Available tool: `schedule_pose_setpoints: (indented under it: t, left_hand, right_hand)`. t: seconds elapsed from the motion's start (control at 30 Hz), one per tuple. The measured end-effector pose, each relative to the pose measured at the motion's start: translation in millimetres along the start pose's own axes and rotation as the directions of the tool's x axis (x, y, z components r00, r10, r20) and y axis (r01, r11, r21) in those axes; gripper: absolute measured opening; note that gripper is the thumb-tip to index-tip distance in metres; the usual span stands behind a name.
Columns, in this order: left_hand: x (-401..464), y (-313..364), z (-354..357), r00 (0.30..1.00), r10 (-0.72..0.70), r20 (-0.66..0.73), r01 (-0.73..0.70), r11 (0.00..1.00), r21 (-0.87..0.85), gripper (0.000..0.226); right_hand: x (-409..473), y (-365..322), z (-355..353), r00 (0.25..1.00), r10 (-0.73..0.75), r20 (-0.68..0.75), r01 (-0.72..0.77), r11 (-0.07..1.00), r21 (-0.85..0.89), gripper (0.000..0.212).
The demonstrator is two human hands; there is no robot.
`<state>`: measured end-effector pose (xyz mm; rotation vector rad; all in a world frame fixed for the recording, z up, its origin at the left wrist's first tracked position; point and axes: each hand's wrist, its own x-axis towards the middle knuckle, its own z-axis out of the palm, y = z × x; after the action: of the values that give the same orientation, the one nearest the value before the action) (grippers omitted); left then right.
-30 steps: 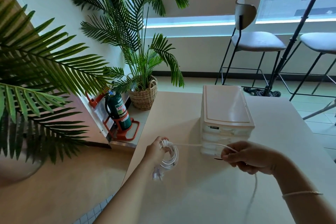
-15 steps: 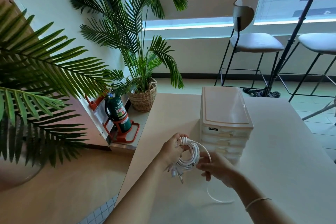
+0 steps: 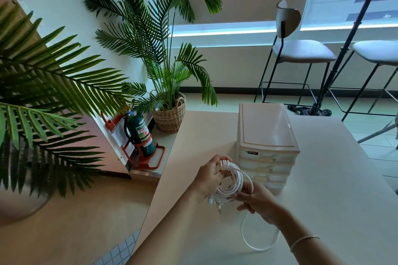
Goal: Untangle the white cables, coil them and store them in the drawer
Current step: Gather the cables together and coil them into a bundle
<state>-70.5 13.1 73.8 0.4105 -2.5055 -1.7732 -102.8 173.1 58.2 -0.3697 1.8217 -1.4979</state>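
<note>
The white cable (image 3: 231, 183) is wound into a compact round coil of several thin, glossy loops, held in the air just above the pale table (image 3: 336, 189), close in front of the drawer unit (image 3: 267, 146). The left hand (image 3: 212, 178) grips the top of the coil, fingers curled over the bundled strands so that the loops hang down from the fist. Below that hand a few short ends stick out of the bundle, at least one tipped with a small metal connector (their exact type is too small to tell). The right hand (image 3: 256, 200) meets the coil at its lower right edge, thumb and fingertips pinching the outermost strand against the loops. From under this hand the uncoiled tail drops to the table and lies there in one wide, slack curve near the right forearm, which wears a thin bracelet (image 3: 303, 241).

The drawer unit is a translucent white plastic stack with a flat lid, a small dark label on its front edge, and all visible drawers pushed in.

Beyond the table's left edge stand a green fire extinguisher (image 3: 141, 133) in a red stand and a palm in a woven basket (image 3: 171, 114); tall stools (image 3: 301, 54) stand behind.
</note>
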Motion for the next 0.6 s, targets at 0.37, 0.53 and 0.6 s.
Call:
schedule_pose_setpoints:
  t: [0.37, 0.53, 0.6]
  left_hand:
    - [-0.7, -8.4, -6.5, 1.0, 0.006, -0.004, -0.006, 1.0, 0.014, 0.03]
    - [-2.3, -6.4, -14.1, 1.0, -0.014, 0.009, 0.013, 0.99, 0.139, 0.034]
    - [-2.5, -4.7, -13.1, 0.999, -0.018, 0.027, 0.012, 0.975, 0.224, 0.033]
  right_hand:
    - [-1.4, -15.5, -16.4, 0.996, 0.085, 0.025, -0.08, 0.984, -0.157, 0.044]
    - [-9.0, -48.8, -37.9, 0.992, -0.003, 0.125, 0.026, 0.983, -0.182, 0.029]
    - [-10.3, -63.0, -41.2, 0.992, -0.039, 0.117, 0.065, 0.972, -0.224, 0.005]
